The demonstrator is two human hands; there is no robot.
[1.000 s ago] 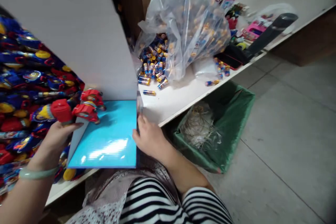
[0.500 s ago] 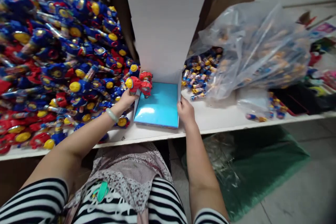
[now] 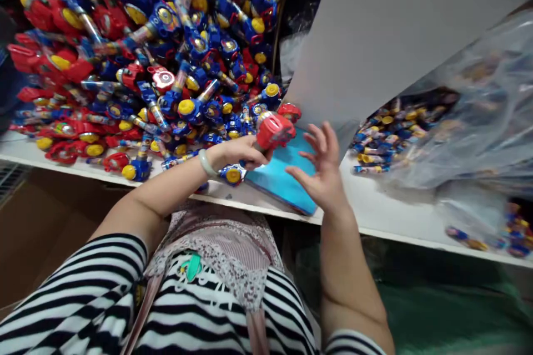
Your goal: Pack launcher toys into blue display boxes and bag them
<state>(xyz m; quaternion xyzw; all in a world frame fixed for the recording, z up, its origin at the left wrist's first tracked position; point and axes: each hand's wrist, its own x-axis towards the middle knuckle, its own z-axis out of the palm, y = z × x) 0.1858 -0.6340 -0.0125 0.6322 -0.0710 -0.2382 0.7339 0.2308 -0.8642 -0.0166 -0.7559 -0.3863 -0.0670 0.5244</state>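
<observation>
My left hand (image 3: 245, 151) is closed around a red plastic toy (image 3: 275, 130), held above the left side of an open box. Another red piece (image 3: 290, 111) shows just behind it; whether my hand holds that too I cannot tell. Bright blue covers the inside of the box (image 3: 287, 175), and its tall white lid (image 3: 353, 39) stands raised at the back. Over the box's right side, my right hand (image 3: 323, 169) is open with fingers spread and nothing in it.
A big heap of blue and red toys with yellow caps (image 3: 166, 66) fills the table's left. Small candy-like tubes (image 3: 383, 138) spill beside a clear plastic bag (image 3: 470, 116) on the right. The white table edge (image 3: 400, 237) runs along the front.
The view has turned left. My right hand has let go of the box's right wall and opened over it. My left hand still holds the red toy.
</observation>
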